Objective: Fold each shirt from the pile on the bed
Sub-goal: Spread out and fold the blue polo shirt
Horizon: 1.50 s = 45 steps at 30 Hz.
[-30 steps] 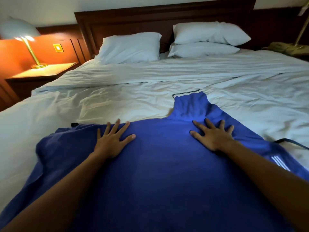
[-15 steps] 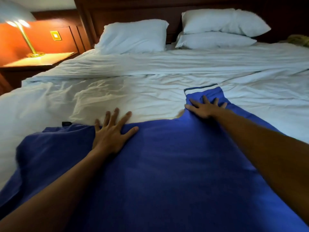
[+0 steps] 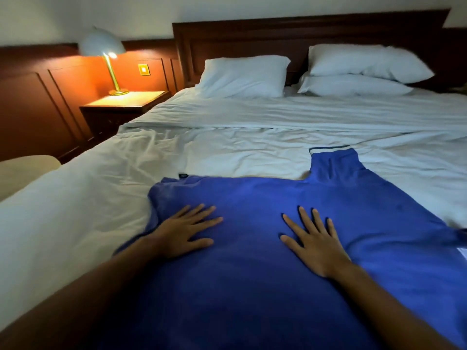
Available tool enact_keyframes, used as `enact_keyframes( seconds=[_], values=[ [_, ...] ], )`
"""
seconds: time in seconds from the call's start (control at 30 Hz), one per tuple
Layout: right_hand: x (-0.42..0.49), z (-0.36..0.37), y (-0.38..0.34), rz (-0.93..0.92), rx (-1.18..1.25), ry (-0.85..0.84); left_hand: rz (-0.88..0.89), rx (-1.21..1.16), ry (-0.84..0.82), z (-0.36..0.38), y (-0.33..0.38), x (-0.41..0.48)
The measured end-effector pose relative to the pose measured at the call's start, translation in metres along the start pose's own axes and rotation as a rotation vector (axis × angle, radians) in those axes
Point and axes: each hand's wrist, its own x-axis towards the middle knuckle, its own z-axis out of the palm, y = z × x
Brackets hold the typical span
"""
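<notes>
Blue shirt (image 3: 252, 286) spread flat on the near part of the white-sheeted bed (image 3: 252, 147), one short sleeve (image 3: 333, 165) with a striped cuff pointing towards the headboard (image 3: 252, 39). Left hand (image 3: 184, 231) and right hand (image 3: 313, 243) rest palm-down on the cloth, side by side and apart from each other; the fingers (image 3: 305, 218) of both are straight and spread, gripping nothing. Three white pillows (image 3: 242, 77) lie at the head of the bed. A lit lamp (image 3: 106, 46) stands on the bedside bench (image 3: 126, 102), at left
</notes>
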Motion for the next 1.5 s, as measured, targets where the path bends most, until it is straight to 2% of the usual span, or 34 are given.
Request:
enact_keyframes(
  seconds=[0.1, 0.17, 0.23, 0.3, 0.37, 0.43, 0.47, 0.53, 0.63, 0.7, 0.77, 0.83, 0.87, 1.0, 1.1, 1.2, 1.3, 1.4, 1.47, 1.5],
  values=[
    [-0.024, -0.001, -0.012, 0.041, 0.003, -0.025, -0.502, 0.142, -0.189, -0.021, -0.042, -0.053],
    [-0.037, -0.003, -0.019, 0.072, 0.003, -0.038, -0.684, 0.199, -0.252, -0.040, -0.044, -0.076],
    [-0.049, -0.005, -0.026, 0.100, 0.011, -0.061, -0.667, 0.091, -0.086, -0.055, -0.014, -0.083],
    [-0.060, -0.010, -0.035, 0.118, 0.028, -0.100, -0.545, -0.245, 0.099, -0.065, 0.033, -0.087],
    [-0.075, -0.012, -0.041, 0.112, 0.048, -0.134, -0.342, -0.536, 0.055, -0.061, 0.081, -0.099],
    [-0.094, -0.012, -0.042, 0.095, 0.071, -0.140, -0.178, -0.399, -0.091, -0.035, 0.107, -0.122],
    [-0.105, -0.011, -0.039, 0.083, 0.073, -0.137, -0.150, -0.302, -0.108, -0.021, 0.105, -0.137],
    [-0.124, -0.011, -0.031, 0.075, 0.061, -0.116, -0.221, -0.216, -0.053, 0.000, 0.085, -0.166],
    [-0.147, -0.013, -0.018, 0.104, 0.053, -0.091, -0.510, -0.167, -0.064, -0.002, 0.052, -0.198],
    [-0.156, -0.014, -0.014, 0.115, 0.058, -0.083, -0.682, -0.258, -0.064, -0.011, 0.040, -0.216],
    [-0.164, -0.016, -0.014, 0.119, 0.068, -0.070, -0.769, -0.454, 0.073, -0.020, 0.039, -0.228],
    [-0.168, -0.017, -0.017, 0.117, 0.081, -0.051, -0.768, -0.687, 0.220, -0.028, 0.042, -0.230],
    [-0.170, -0.018, -0.019, 0.116, 0.086, -0.042, -0.720, -0.764, 0.241, -0.034, 0.048, -0.231],
    [-0.182, -0.021, -0.016, 0.098, 0.093, -0.046, -0.495, -0.844, 0.152, -0.037, 0.064, -0.237],
    [-0.192, -0.022, -0.010, 0.089, 0.085, -0.050, -0.489, -0.902, 0.200, -0.031, 0.055, -0.249],
    [-0.197, -0.024, -0.004, 0.089, 0.071, -0.052, -0.490, -0.895, 0.250, -0.032, 0.042, -0.262],
    [-0.199, -0.024, -0.002, 0.090, 0.061, -0.059, -0.498, -0.830, 0.218, -0.030, 0.031, -0.271],
    [-0.200, -0.027, -0.003, 0.079, 0.058, -0.064, -0.640, -0.507, 0.069, -0.023, 0.020, -0.278],
    [-0.201, -0.027, -0.002, 0.077, 0.054, -0.068, -0.750, -0.161, -0.119, -0.027, 0.020, -0.280],
    [-0.202, -0.028, -0.002, 0.077, 0.051, -0.071, -0.797, -0.014, -0.154, -0.034, 0.026, -0.277]
  ],
)
